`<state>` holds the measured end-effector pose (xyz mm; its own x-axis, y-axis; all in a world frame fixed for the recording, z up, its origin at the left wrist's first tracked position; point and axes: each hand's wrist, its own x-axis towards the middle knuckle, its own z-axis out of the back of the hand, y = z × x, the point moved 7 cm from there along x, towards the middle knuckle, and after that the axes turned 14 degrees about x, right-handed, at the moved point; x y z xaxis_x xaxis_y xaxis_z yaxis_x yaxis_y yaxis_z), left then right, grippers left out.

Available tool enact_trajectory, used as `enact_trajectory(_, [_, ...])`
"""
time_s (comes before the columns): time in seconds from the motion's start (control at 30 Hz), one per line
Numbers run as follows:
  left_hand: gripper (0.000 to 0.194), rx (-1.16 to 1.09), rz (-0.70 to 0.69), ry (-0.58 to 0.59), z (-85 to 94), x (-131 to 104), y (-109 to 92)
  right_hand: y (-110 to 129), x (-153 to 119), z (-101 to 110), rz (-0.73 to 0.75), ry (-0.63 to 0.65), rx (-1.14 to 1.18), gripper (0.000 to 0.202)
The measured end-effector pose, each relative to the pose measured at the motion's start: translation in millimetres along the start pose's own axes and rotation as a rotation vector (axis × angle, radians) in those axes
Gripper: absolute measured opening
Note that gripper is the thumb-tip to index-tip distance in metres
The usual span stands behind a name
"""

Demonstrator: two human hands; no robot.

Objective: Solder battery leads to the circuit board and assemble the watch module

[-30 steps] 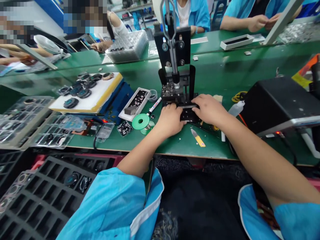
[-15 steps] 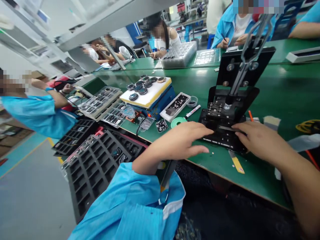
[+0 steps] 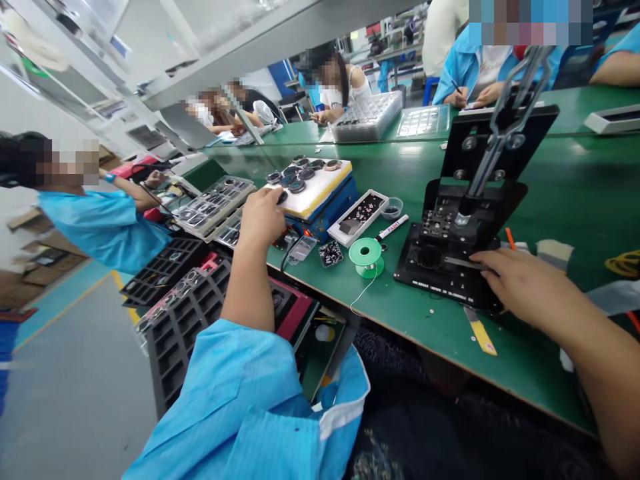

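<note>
Eleven o'clock: left fingers point(image 3: 273, 193) touch a dark case point(image 3: 283, 197) (grip unclear), likely light, rigid, best rim-held; right fingers point(image 3: 483, 256) pinch a metal strip point(image 3: 461, 263).

The left hand point(image 3: 263, 217) is touching a round black watch part point(image 3: 282, 197) at the edge of a yellow-sided white foam pad point(image 3: 313, 195) atop a blue box point(image 3: 336, 210). The right hand point(image 3: 517, 275) is touching a flat grey strip point(image 3: 459, 263) on a black metal lever press point(image 3: 487, 207). A green spool point(image 3: 356, 254) is standing between them on the green desk point(image 3: 395, 308).
</note>
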<state>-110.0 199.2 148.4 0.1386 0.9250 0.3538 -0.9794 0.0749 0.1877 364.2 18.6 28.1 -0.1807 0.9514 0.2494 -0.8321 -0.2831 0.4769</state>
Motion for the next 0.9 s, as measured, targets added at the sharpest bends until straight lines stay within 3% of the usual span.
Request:
enact_trajectory(0.13, [0.060,-0.043,0.018,-0.013,-2.9,2,2,-2,3,1,0.010,0.001,-0.018,0.042])
enact_trajectory(0.3, [0.036,-0.053,0.088,-0.016,14.8,1,12,2,5,12,0.013,-0.047,0.004,0.039])
enact_trajectory(0.37, [0.032,-0.071,0.108,-0.065,28.4,-12,5,6,4,18,-0.007,-0.062,0.021,0.041])
enact_trajectory(0.43, [0.035,-0.163,0.111,-0.186,45.0,-36,-13,10,4,23,-0.027,-0.067,0.052,0.042])
enact_trajectory(0.5, [0.036,-0.410,0.177,-0.290,54.9,-70,-38,13,4,27,-0.038,-0.049,0.087,0.040])
enact_trajectory(0.57, [0.038,-0.883,0.131,-0.158,44.5,-103,-82,14,4,31,-0.061,-0.031,0.116,0.038])
enact_trajectory(0.67, [0.042,-1.498,0.025,0.468,8.4,-148,-179,17,3,36,-0.091,-0.031,0.169,0.032])
enact_trajectory(0.73, [0.045,-1.690,0.079,0.759,-10.7,-167,-227,21,2,39,-0.089,-0.028,0.242,0.028])
enact_trajectory(0.8, [0.046,-1.820,0.157,0.887,-24.1,-170,-255,27,1,41,-0.084,-0.009,0.335,0.026])
enact_trajectory(0.9, [0.042,-1.941,0.238,0.961,-34.9,-163,-271,34,0,42,-0.085,0.043,0.442,0.025])
